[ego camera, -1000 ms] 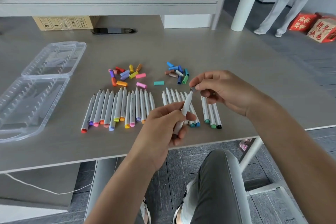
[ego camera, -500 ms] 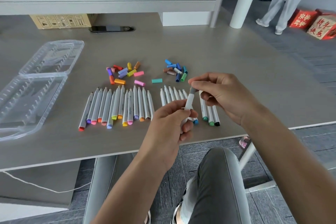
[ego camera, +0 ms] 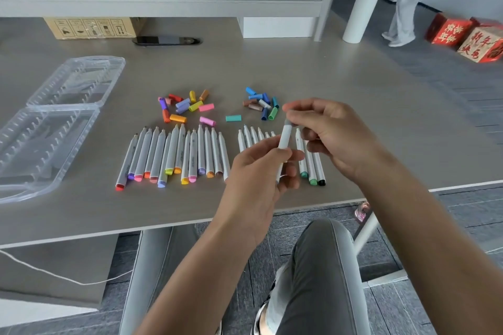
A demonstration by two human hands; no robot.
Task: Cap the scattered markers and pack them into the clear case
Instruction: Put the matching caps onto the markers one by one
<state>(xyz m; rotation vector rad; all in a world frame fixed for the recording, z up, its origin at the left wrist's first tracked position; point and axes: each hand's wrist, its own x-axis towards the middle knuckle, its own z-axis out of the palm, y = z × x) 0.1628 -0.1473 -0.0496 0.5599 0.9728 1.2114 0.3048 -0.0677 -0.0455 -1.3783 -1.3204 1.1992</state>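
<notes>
Marker (ego camera: 284,137) tip behind fingers (ego camera: 292,117)

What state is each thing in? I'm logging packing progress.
Clear plastic case: open, no markers visible inside.
White markers in rows: lying on the table, tips uncapped.
Loose coloured caps: scattered.
White marker with grey cap: gripped by left hand; right hand pinches the cap.

White markers (ego camera: 174,155) with bright coloured ends lie on a pale grey-brown table (ego camera: 353,84). At 12 o'clock of them sit multicoloured caps (ego camera: 187,106). Red boxes (ego camera: 468,38) carry gold characters.
</notes>
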